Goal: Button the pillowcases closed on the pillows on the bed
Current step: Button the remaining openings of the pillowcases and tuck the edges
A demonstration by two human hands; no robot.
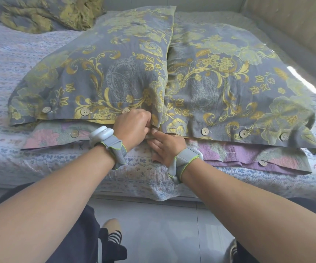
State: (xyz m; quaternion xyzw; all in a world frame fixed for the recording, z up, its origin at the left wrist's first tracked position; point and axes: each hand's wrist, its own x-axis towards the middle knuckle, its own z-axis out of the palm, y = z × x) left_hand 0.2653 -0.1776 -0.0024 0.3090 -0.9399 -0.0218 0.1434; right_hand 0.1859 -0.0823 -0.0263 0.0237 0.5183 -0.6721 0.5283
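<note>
Two grey pillows with yellow flowers lie side by side on the bed, the left pillow [100,73] and the right pillow [235,82]. Round wooden buttons run along their near hems, such as one button [85,111] on the left and another button [204,131] on the right. Each rests on a pastel floral pillow, the lower left pillow [49,137] and the lower right pillow [248,154]. My left hand [132,128] pinches the hem at the left pillow's right corner. My right hand [166,147] touches the fabric just below it, fingertips hidden in the folds.
A crumpled grey and yellow cover [45,14] lies at the back left of the bed. The patterned bedsheet [7,59] covers the mattress. A beige headboard [295,21] rises at the right. Grey floor tiles [163,230] and my feet are below.
</note>
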